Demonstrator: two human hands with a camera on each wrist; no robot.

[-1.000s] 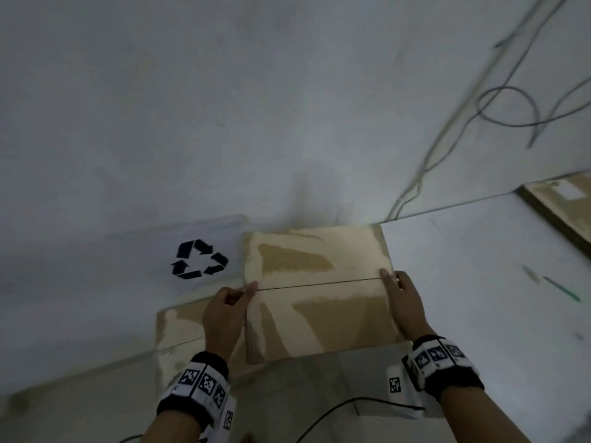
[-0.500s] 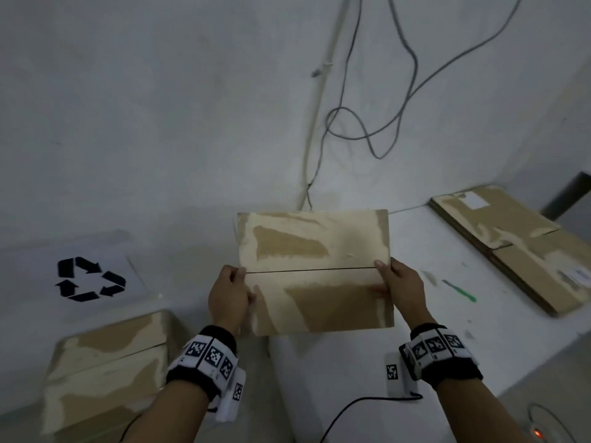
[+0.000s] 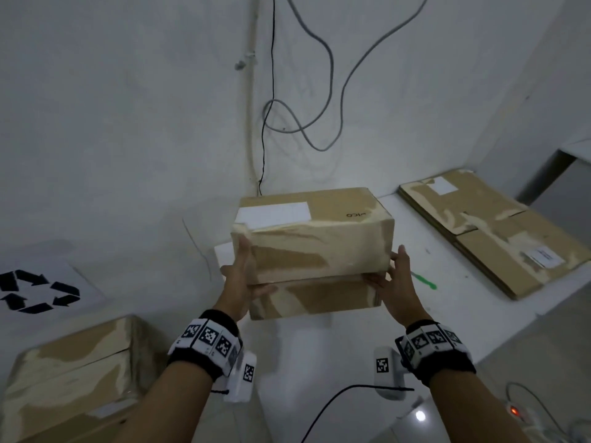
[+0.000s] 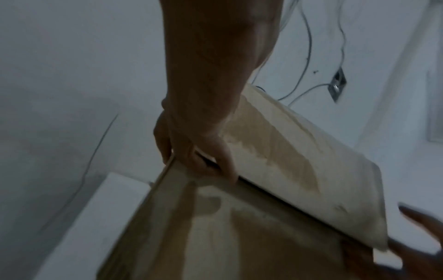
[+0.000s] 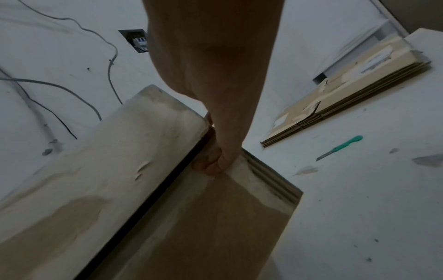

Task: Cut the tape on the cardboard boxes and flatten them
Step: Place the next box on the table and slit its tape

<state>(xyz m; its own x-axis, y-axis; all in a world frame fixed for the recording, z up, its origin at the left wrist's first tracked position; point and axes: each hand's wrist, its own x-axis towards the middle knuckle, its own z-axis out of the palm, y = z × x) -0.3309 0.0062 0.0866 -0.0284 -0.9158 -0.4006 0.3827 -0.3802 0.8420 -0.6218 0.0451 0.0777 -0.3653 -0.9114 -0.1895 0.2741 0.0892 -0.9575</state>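
I hold a taped brown cardboard box (image 3: 319,244) in the air over the near left corner of the white table (image 3: 479,314). My left hand (image 3: 243,276) grips its left end, thumb on the near face. My right hand (image 3: 393,276) grips its right end. The box is tilted, so its top with a white label shows. In the left wrist view the left hand (image 4: 199,151) has its fingers curled at the dark seam between the flaps of the box (image 4: 287,151). The right hand (image 5: 215,151) curls round the edge of the box (image 5: 120,180). A green-handled knife (image 3: 423,280) lies on the table right of the box.
A stack of flattened boxes (image 3: 492,235) lies at the table's far right. Another closed box (image 3: 73,372) stands low at the left, near a recycling sign (image 3: 35,290). Cables (image 3: 319,123) hang on the wall behind. The knife (image 5: 340,147) lies near the flat stack (image 5: 347,91).
Both hands have carried the box from beside the recycling sign rightward to above the table. It has tipped, so its labelled top now shows.
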